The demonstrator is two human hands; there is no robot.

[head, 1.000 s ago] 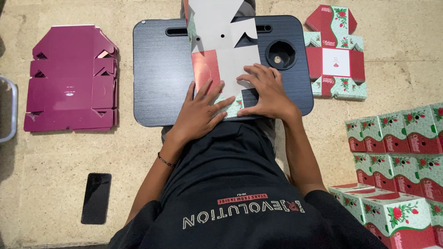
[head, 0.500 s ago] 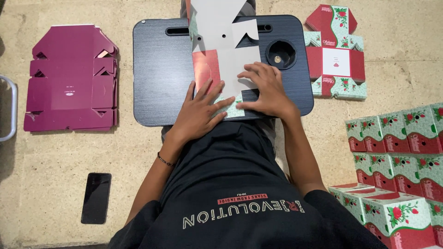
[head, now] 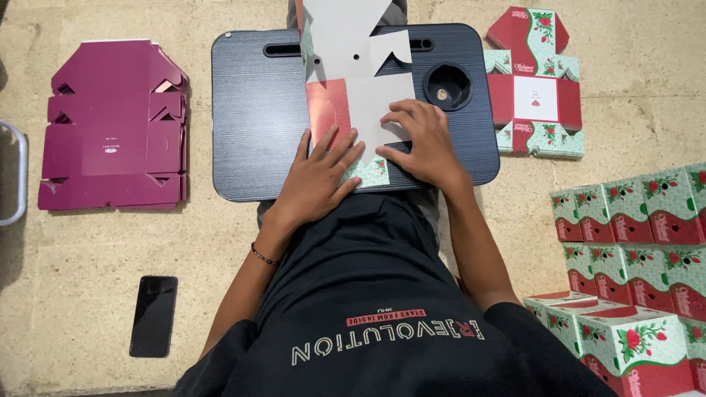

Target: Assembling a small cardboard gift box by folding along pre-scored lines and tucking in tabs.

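We see a flat, unfolded cardboard box blank [head: 360, 95], grey on its inner face with a shiny red panel and a green floral edge, lying on a dark grey rectangular lap tray [head: 257, 132] with a round cup recess [head: 447, 86] and a slot handle. The blank sits under both hands and runs away from them past the tray's far edge.

Left hand [head: 320, 176]: flat, fingers spread wide, palm down, pressing the near part of the blank, fingertips on the red panel. It grips nothing. A thin dark bracelet [head: 262, 256] on that wrist.

Right hand [head: 423, 143]: also flat on the blank, fingers loosely spread and pointing toward the left hand, pressing the grey panel, nothing clasped. The two hands lie just beside each other; we can't tell if they touch.

The cup recess is just beyond the right hand. Further out on the right hand's side, a stack of flat red-and-green floral box blanks [head: 533, 84] lies on the beige stone floor [head: 88, 265], touching the tray's edge or nearly so. Nearer us on that side, rows of assembled red-and-green floral boxes [head: 632, 220] stand packed together.

Out past the left hand, well apart from the tray, a stack of flat magenta cardboard box blanks [head: 110, 129] lies on the floor. Nearer us on that side, a black smartphone [head: 154, 315] lies with its dark screen up. A pale curved rim [head: 20, 173] shows at the frame edge beyond the magenta stack.
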